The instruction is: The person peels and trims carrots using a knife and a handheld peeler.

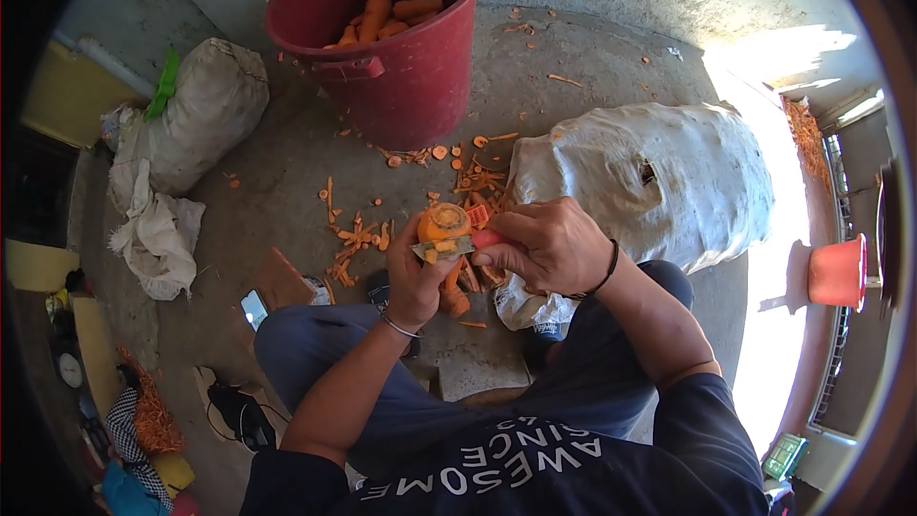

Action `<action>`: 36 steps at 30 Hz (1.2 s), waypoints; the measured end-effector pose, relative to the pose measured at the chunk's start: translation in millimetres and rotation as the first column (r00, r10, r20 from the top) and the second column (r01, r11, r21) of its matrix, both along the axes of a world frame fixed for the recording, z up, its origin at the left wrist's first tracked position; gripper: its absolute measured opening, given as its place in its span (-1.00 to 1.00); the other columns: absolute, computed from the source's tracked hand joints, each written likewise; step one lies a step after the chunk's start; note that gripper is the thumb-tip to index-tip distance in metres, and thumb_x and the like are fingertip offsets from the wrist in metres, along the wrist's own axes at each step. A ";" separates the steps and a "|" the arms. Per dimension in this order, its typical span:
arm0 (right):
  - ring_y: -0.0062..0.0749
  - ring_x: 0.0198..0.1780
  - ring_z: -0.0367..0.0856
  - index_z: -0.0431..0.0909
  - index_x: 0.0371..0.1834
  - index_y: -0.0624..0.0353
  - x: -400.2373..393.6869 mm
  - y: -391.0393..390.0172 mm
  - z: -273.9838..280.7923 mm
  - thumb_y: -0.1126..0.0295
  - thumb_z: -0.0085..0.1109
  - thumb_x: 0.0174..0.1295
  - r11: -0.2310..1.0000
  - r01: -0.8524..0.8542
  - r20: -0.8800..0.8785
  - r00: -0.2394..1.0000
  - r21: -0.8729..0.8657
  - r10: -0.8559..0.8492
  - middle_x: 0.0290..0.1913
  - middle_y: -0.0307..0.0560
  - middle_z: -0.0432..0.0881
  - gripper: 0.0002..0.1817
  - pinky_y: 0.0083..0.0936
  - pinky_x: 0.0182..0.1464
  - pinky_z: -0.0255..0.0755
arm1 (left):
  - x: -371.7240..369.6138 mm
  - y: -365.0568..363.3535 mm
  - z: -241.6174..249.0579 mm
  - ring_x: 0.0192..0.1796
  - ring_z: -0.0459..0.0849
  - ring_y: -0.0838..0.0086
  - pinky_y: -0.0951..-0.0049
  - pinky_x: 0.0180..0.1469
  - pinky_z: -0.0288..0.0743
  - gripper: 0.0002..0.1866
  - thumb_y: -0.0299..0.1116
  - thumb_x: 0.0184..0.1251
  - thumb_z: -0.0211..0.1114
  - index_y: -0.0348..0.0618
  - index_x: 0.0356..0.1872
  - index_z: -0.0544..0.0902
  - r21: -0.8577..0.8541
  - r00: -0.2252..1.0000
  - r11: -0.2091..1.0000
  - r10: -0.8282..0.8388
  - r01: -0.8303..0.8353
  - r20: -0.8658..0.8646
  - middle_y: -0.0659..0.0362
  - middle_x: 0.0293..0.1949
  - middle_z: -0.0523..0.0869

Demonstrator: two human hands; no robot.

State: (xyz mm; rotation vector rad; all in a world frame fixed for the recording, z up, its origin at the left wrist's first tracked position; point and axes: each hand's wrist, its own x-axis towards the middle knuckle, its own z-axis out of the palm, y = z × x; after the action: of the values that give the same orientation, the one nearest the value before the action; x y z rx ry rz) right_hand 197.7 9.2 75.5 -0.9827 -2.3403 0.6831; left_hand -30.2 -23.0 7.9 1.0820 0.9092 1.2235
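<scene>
Left hand (pixel 413 277): closed around a carrot (pixel 444 225), held upright at the middle of the frame, cut end facing the camera.
Right hand (pixel 546 247): closed on a red-handled peeler (pixel 457 246), its blade lying against the carrot's side.
Red bucket (pixel 401 67): top centre, carrots inside.
Peelings (pixel 358 234): scattered on the concrete floor below the bucket.
White sack (pixel 650 182): right of the hands.
Phone (pixel 254 308): lower left, on the floor.

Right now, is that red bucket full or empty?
Partly filled: the red bucket stands upright, with carrots piled low inside, well below its rim.
</scene>
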 end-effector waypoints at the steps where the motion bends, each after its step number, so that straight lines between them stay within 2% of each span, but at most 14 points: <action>1: -0.04 -0.51 0.67 0.74 -0.20 0.21 0.0 0.0 0.3 0.05 0.41 0.40 1.000 -0.002 0.000 1.000 -0.001 0.002 -0.56 -0.01 0.59 -0.62 -0.16 -0.43 0.46 | -0.1 -0.5 -0.5 -0.04 0.71 0.56 0.47 0.08 0.58 -0.64 -0.31 0.34 0.36 -0.29 0.06 0.62 0.004 1.000 1.000 0.003 -0.003 -0.007 0.17 -0.07 0.74; 6: -0.06 -0.51 0.68 0.76 -0.20 0.22 2.7 -0.3 7.7 0.02 0.41 0.40 0.994 -0.005 -0.007 1.000 -0.106 0.005 -0.56 -0.01 0.61 -0.59 -0.18 -0.43 0.46 | -4.9 -0.9 3.8 -0.07 0.71 0.57 0.48 0.05 0.57 -0.66 -0.32 0.32 0.36 -0.30 0.02 0.64 -0.006 0.998 0.999 -0.043 0.043 -0.043 0.19 -0.11 0.75; 8: -0.07 -0.50 0.69 0.77 -0.19 0.23 3.7 0.0 6.8 0.02 0.41 0.40 0.996 -0.018 -0.041 0.999 -0.088 0.015 -0.56 -0.01 0.62 -0.59 -0.19 -0.44 0.46 | -7.0 -2.2 4.5 -0.08 0.71 0.58 0.49 0.04 0.57 -0.67 -0.33 0.31 0.36 -0.30 0.02 0.64 -0.016 0.996 0.997 -0.077 0.076 -0.034 0.19 -0.12 0.75; 13: -0.08 -0.50 0.70 0.78 -0.15 0.27 5.6 0.1 9.9 0.07 0.43 0.40 0.993 -0.071 -0.083 0.995 -0.098 0.063 -0.55 -0.01 0.63 -0.60 -0.22 -0.43 0.47 | -7.8 -7.3 11.3 -0.08 0.70 0.62 0.53 0.05 0.57 -0.62 -0.37 0.26 0.33 -0.33 0.07 0.65 -0.059 0.989 0.990 -0.121 0.127 0.089 0.21 -0.11 0.75; 20: -0.09 -0.47 0.72 0.77 -0.11 0.32 6.0 2.0 -0.7 0.13 0.47 0.37 0.988 -0.118 -0.140 0.985 -0.095 0.105 -0.50 0.02 0.67 -0.61 -0.22 -0.42 0.48 | -13.6 -8.5 6.3 -0.10 0.73 0.59 0.53 0.02 0.61 -0.55 -0.36 0.16 0.37 -0.33 0.09 0.65 -0.083 0.983 0.987 -0.125 0.137 0.135 0.20 -0.12 0.77; 22: -0.09 -0.47 0.72 0.77 -0.11 0.33 6.6 3.2 -0.3 0.13 0.47 0.36 0.990 -0.124 -0.130 0.985 -0.072 0.114 -0.49 0.02 0.67 -0.61 -0.22 -0.42 0.48 | -13.8 -9.2 9.8 -0.22 0.76 0.55 0.49 -0.11 0.66 -0.51 -0.36 0.11 0.39 -0.34 0.10 0.65 -0.167 0.958 0.961 -0.184 0.223 0.220 0.18 -0.20 0.78; 23: -0.08 -0.46 0.72 0.77 -0.11 0.33 6.9 2.9 0.5 0.14 0.48 0.36 0.988 -0.137 -0.162 0.979 -0.070 0.124 -0.49 0.02 0.68 -0.61 -0.22 -0.42 0.48 | -14.1 -9.6 10.8 -0.22 0.76 0.55 0.49 -0.11 0.66 -0.51 -0.36 0.11 0.39 -0.34 0.10 0.65 -0.165 0.959 0.961 -0.182 0.220 0.219 0.18 -0.20 0.78; 25: -0.07 -0.45 0.73 0.76 -0.11 0.33 6.9 1.6 0.5 0.14 0.48 0.36 0.986 -0.149 -0.195 0.972 -0.072 0.132 -0.48 0.02 0.68 -0.61 -0.21 -0.41 0.49 | -14.2 -12.6 11.6 -0.32 0.76 0.51 0.46 -0.21 0.69 -0.51 -0.33 0.12 0.40 -0.35 0.09 0.65 -0.193 0.919 0.925 -0.265 0.327 0.291 0.16 -0.26 0.77; 29: -0.06 -0.45 0.73 0.77 -0.11 0.32 7.8 0.7 4.1 0.13 0.48 0.36 0.981 -0.172 -0.225 0.963 -0.094 0.147 -0.48 0.02 0.68 -0.61 -0.19 -0.40 0.49 | -15.1 -13.1 5.0 -0.33 0.78 0.51 0.45 -0.23 0.70 -0.56 -0.36 0.16 0.44 -0.34 0.06 0.65 -0.111 0.858 0.904 -0.345 0.412 0.380 0.13 -0.25 0.79; 31: -0.05 -0.45 0.73 0.77 -0.11 0.31 8.2 0.0 6.3 0.13 0.48 0.36 0.978 -0.172 -0.209 0.967 -0.114 0.146 -0.49 0.02 0.68 -0.61 -0.19 -0.40 0.49 | -18.8 -11.9 8.0 -0.29 0.79 0.55 0.48 -0.19 0.72 -0.61 -0.45 0.17 0.50 -0.31 0.03 0.66 -0.130 0.918 0.917 -0.351 0.377 0.185 0.15 -0.25 0.80; 32: -0.04 -0.45 0.73 0.76 -0.12 0.31 8.6 -0.2 6.5 0.12 0.47 0.37 0.982 -0.152 -0.193 0.973 -0.110 0.129 -0.49 0.02 0.67 -0.61 -0.18 -0.40 0.48 | -18.7 -11.5 10.4 -0.29 0.79 0.55 0.48 -0.19 0.72 -0.61 -0.45 0.17 0.50 -0.31 0.03 0.66 -0.130 0.918 0.917 -0.353 0.378 0.183 0.15 -0.25 0.80; 34: -0.03 -0.45 0.72 0.76 -0.13 0.30 8.7 -1.8 6.7 0.10 0.45 0.38 0.986 -0.129 -0.176 0.978 -0.107 0.109 -0.50 0.03 0.67 -0.60 -0.17 -0.40 0.48 | -14.1 -8.9 24.2 -0.23 0.81 0.58 0.49 -0.15 0.72 -0.60 -0.53 0.15 0.55 -0.28 0.03 0.66 -0.142 0.959 0.955 -0.273 0.261 -0.075 0.17 -0.23 0.81; 35: -0.03 -0.46 0.72 0.76 -0.14 0.30 7.8 -3.1 7.3 0.09 0.44 0.39 0.988 -0.099 -0.138 0.987 -0.114 0.083 -0.51 0.04 0.65 -0.60 -0.17 -0.41 0.48 | -12.3 -7.6 24.3 -0.23 0.81 0.58 0.49 -0.15 0.72 -0.60 -0.53 0.15 0.55 -0.28 0.03 0.66 -0.145 0.959 0.955 -0.272 0.260 -0.073 0.17 -0.23 0.81; 36: -0.02 -0.46 0.71 0.75 -0.16 0.30 6.9 -3.8 8.2 0.07 0.42 0.40 0.990 -0.073 -0.100 0.993 -0.120 0.061 -0.52 0.05 0.64 -0.59 -0.17 -0.42 0.48 | -10.7 -6.1 24.2 -0.21 0.81 0.59 0.49 -0.13 0.72 -0.61 -0.52 0.14 0.56 -0.27 0.00 0.66 -0.046 0.962 0.972 -0.234 0.229 -0.142 0.18 -0.23 0.81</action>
State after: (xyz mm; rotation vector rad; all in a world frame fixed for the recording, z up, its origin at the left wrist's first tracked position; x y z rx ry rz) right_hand 204.5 5.4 83.7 -0.9057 -2.2785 0.8909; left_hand -40.9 -29.1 32.2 1.2306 0.8810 0.9442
